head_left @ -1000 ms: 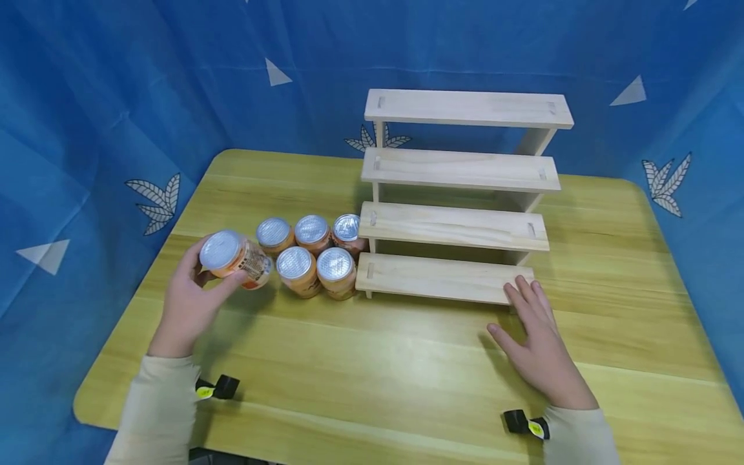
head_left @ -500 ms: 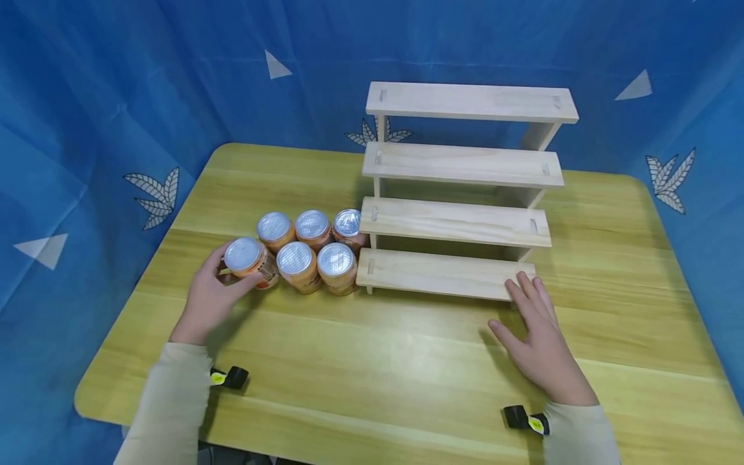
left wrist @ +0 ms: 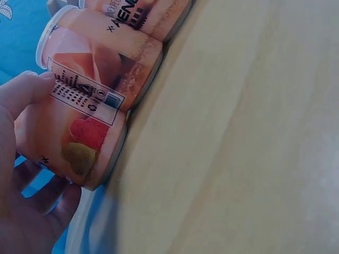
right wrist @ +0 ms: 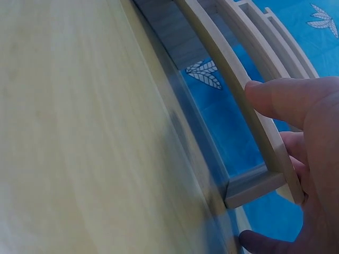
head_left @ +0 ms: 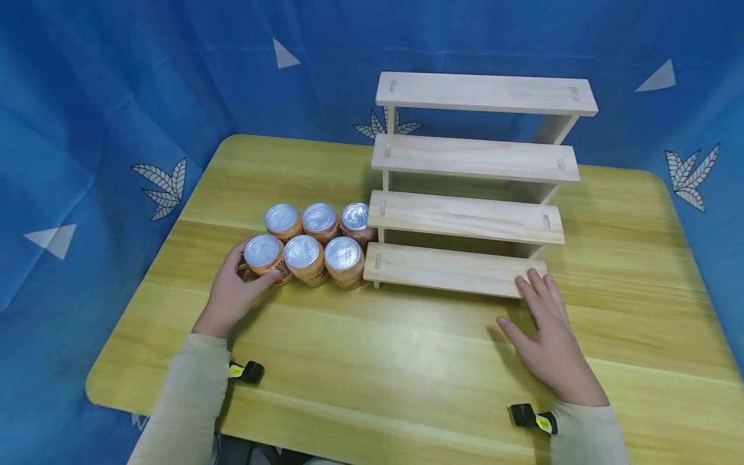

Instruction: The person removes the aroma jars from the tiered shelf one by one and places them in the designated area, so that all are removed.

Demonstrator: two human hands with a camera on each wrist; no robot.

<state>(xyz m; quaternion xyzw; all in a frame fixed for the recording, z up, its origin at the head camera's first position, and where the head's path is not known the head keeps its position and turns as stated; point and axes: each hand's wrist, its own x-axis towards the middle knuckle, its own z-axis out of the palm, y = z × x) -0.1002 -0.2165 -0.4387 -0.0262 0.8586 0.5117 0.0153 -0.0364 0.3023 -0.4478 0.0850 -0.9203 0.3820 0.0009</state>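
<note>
My left hand [head_left: 231, 294] holds an orange-labelled can [head_left: 264, 253] with a silver lid, thumb on the near side and fingers round the outer side. In the left wrist view this can [left wrist: 71, 135] stands upright on the table, its side against a neighbouring can [left wrist: 106, 58]. It is the leftmost of a front row of three; a second row of three alike cans [head_left: 320, 219] stands behind. My right hand [head_left: 552, 342] lies with spread fingers at the right end of the lowest tier of a wooden step shelf [head_left: 456, 268], fingertips at its edge.
The shelf rises in several tiers toward the back, its top tier [head_left: 488, 92] highest. Its left side stands close against the cans. A blue patterned curtain [head_left: 174, 77] surrounds the wooden table [head_left: 378, 361]. Black straps [head_left: 248, 372] sit at the wrists.
My left hand has brought the can down and rightward from a tilted, raised position to stand beside the front-row cans. My right hand stays by the shelf; the head view has shifted slightly.
</note>
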